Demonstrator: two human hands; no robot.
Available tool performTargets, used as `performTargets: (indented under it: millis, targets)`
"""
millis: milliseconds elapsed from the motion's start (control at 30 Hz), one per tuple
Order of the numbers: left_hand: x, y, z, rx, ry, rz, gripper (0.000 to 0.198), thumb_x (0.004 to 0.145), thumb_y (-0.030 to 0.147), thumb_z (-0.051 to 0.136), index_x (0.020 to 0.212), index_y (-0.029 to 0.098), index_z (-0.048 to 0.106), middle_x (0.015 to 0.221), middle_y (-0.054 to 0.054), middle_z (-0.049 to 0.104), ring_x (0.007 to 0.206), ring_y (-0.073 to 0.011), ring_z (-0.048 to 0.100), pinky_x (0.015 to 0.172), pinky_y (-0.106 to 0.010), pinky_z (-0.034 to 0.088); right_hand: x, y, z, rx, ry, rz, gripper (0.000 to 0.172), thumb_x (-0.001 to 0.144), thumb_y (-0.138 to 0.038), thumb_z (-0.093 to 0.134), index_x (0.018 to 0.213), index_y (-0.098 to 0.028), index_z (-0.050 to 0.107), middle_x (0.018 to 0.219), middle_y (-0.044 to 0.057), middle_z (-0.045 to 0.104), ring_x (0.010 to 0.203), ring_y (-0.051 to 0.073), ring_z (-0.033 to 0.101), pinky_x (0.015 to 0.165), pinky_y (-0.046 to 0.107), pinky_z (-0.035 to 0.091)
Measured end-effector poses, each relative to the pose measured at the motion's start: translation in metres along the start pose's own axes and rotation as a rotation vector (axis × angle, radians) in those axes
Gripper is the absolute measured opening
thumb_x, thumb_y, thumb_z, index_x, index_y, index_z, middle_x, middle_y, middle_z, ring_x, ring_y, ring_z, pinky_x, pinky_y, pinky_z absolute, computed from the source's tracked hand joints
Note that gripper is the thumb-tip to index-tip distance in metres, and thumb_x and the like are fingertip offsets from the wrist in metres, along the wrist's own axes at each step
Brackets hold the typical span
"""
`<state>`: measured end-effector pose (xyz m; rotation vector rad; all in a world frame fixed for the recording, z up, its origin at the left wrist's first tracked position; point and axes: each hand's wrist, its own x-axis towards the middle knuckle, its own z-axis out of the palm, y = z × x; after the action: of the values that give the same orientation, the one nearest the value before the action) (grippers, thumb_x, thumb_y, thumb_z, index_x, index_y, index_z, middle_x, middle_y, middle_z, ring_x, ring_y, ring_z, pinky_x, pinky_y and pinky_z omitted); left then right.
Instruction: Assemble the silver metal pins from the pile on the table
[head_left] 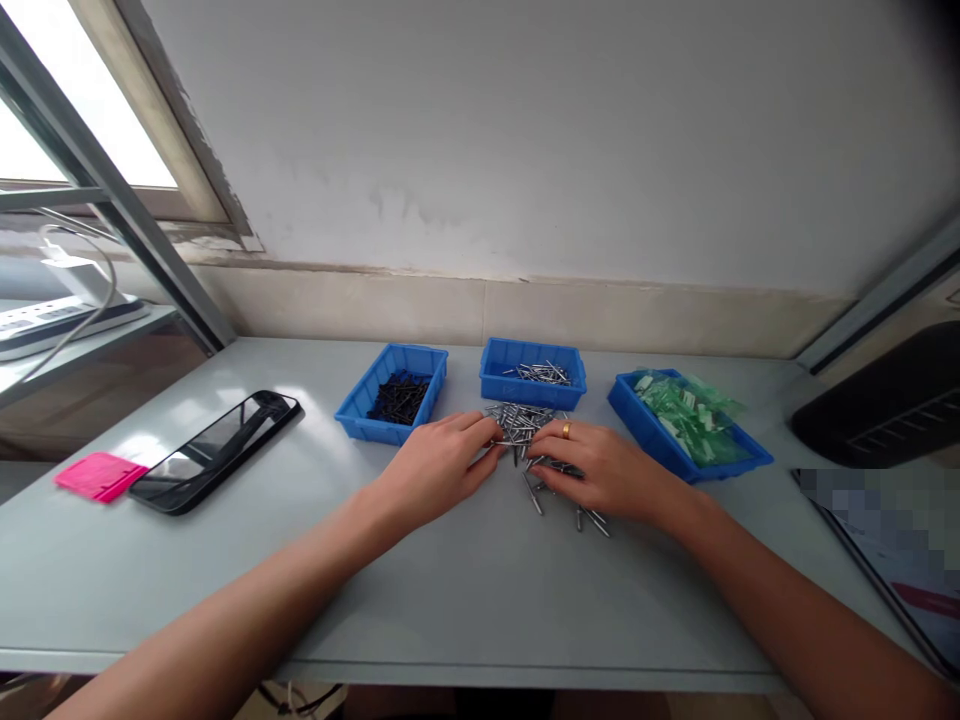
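Note:
A loose pile of thin silver rivets point(519, 418) lies on the grey table between my two hands. At its left edge is my left hand point(448, 462), with thumb and fingertips closed around the end of a rivet point(508, 443). My right hand point(600, 465), wearing a gold ring, reaches into the pile from the right. Its fingers are curved and apart from the thumb, with rivets lying under and between them. A few stray rivets point(592, 520) lie nearer the front, below the right hand. Just behind the pile, a blue tray point(531, 391) holds more silver rivets.
Left of the pile is a blue tray point(375, 431) of thin black pieces. At right, another blue tray point(651, 432) holds green plastic packets point(694, 415). A black phone-like device point(217, 450) and a pink item point(100, 477) lie left. A dark cylinder point(877, 395) lies far right.

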<state>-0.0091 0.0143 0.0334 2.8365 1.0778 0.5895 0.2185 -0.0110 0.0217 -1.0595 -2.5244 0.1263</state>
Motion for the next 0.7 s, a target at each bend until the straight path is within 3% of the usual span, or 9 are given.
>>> performTargets:
  millis: [233,467,700]
  targets:
    - [0.0004,0.0019,-0.0026,-0.039,0.044,0.048,0.017,0.092,0.028,0.044,0.094,0.018,0.057,0.084,-0.002,0.062,0.073,-0.0134,0.061,0.061,-0.025,0.048,0.0021,-0.0028,-0.0002,0.026,-0.005,-0.023,0.016,0.088,-0.026,0.052,0.098,-0.019,0.063,0.096,0.005,0.065,0.090,0.017,0.060,0.077,0.030,0.047]
    - [0.0011,0.0001,-0.0037,-0.035,-0.008,0.007,0.016,0.093,0.027,0.044,0.095,0.018,0.057,0.083,-0.002,0.060,0.071,-0.0132,0.059,0.060,-0.025,0.048,0.0033,-0.0034,-0.0036,0.036,0.001,-0.022,0.014,0.089,-0.026,0.051,0.093,-0.019,0.062,0.091,0.004,0.065,0.086,0.016,0.059,0.078,0.029,0.044]
    - [-0.0002,0.0019,-0.0030,-0.120,0.055,0.058,0.016,0.093,0.027,0.045,0.096,0.018,0.058,0.085,-0.002,0.061,0.073,-0.0126,0.059,0.061,-0.024,0.049,0.0034,-0.0065,-0.0049,0.023,-0.007,-0.029,0.014,0.088,-0.027,0.051,0.088,-0.019,0.062,0.085,0.003,0.063,0.080,0.015,0.058,0.072,0.028,0.044]
